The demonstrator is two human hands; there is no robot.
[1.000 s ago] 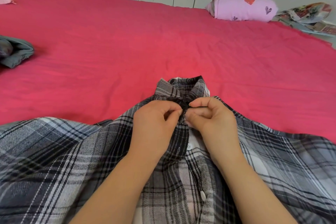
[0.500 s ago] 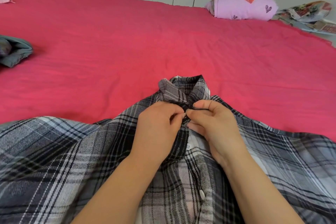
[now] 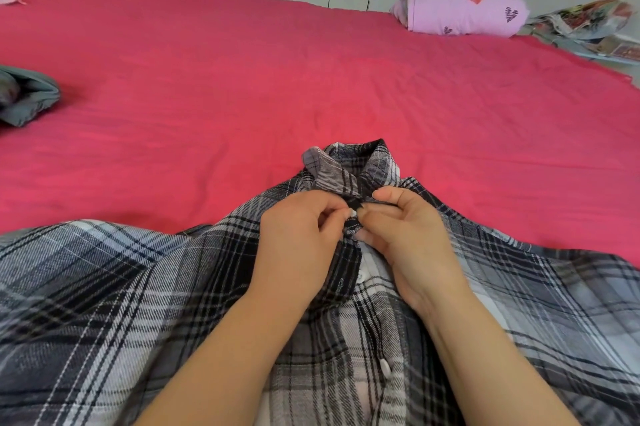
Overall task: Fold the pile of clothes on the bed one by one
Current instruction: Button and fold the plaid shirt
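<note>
Finding: the grey, black and white plaid flannel shirt (image 3: 104, 287) lies spread front-up on the pink-sheeted bed (image 3: 242, 79). Just below its collar (image 3: 349, 166), my left hand (image 3: 298, 235) and right hand (image 3: 412, 238) pinch the front edges together, fingers (image 3: 384, 195) curled tight. Recommendation: keep both edges aligned and fasten fully before letting go

Bare red bedsheet (image 3: 277, 79) beyond collar; grey garment (image 3: 27, 96) far left.

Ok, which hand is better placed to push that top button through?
Left hand, probably: it pinches what looks like the small white button just below the collar of the plaid shirt, while the right hand pinches the dark placket edge beside it.
</note>
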